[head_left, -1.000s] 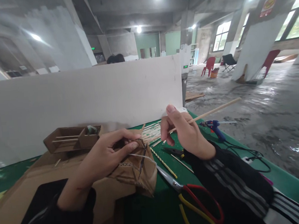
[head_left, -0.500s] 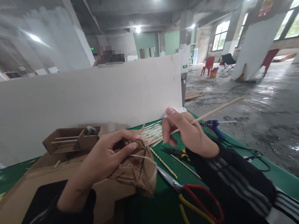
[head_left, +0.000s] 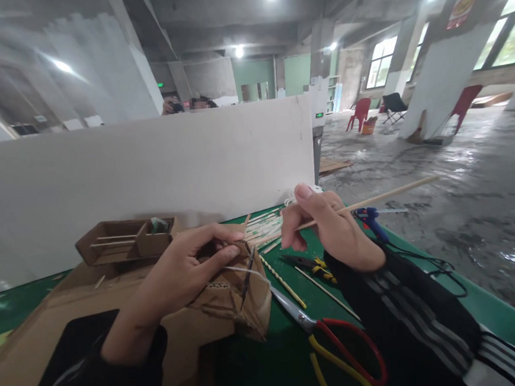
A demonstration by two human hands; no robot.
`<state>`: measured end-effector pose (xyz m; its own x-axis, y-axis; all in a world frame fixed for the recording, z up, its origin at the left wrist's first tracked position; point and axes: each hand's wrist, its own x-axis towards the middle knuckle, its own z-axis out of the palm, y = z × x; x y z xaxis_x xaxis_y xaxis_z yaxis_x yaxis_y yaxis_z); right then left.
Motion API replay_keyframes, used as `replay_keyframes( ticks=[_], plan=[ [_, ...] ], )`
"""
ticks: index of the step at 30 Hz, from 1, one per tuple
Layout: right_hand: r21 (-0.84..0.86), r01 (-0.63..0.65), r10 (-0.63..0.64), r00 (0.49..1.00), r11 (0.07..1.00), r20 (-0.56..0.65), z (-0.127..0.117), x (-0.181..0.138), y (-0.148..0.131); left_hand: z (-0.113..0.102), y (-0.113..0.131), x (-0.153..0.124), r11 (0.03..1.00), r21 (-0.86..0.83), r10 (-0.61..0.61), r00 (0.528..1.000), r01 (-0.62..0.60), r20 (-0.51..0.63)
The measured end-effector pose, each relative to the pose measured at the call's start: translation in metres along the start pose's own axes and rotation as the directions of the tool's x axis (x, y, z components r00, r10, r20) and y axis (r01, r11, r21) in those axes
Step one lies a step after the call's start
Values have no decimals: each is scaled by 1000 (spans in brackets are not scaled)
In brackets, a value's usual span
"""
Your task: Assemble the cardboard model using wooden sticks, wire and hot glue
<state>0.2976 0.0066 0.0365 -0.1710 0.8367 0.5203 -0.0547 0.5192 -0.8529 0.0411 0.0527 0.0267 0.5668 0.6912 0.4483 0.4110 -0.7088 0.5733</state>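
The left hand, at centre-left of the frame, was closed in a pinch on the upper edge of a small brown corrugated-cardboard piece, which it held just above the green surface at lower centre. The right hand, at centre-right, was closed around a long thin pale wooden stick, gripped between thumb and fingers; the stick ran from the hand toward the right of the frame, tilted slightly upward. The stick's near end pointed toward the cardboard piece, but contact between them could not be determined. Red-and-yellow-handled scissors lay on the surface at lower centre-right, blades pointing toward the cardboard piece. A bundle of thin wooden sticks lay on the surface between the two hands. A blue glue gun lay near the right hand, toward the right edge of the surface. An open brown cardboard box with dividers sat at centre-left, before a white partition board.
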Motion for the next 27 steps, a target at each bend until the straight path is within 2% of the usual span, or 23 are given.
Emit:
replay_keyframes(
  ticks=[7, 13, 20, 27],
  plan=[
    [102, 2, -6, 999, 995, 46, -14, -2, -2, 0, -3, -2, 1000, -7, -10, 1000, 10, 5],
    [230, -19, 11, 999, 973, 36, -6, 5, 8, 0, -1, -1, 1000, -11, -5, 1000, 5, -4],
    [254, -94, 93, 996, 963, 13, 1, 8, 16, 2, 5, 0, 1000, -1, -17, 1000, 17, -10],
    [270, -116, 114, 993, 956, 24, 1, 11, 18, 3, 2, 0, 1000, -7, -9, 1000, 9, -7]
  ],
)
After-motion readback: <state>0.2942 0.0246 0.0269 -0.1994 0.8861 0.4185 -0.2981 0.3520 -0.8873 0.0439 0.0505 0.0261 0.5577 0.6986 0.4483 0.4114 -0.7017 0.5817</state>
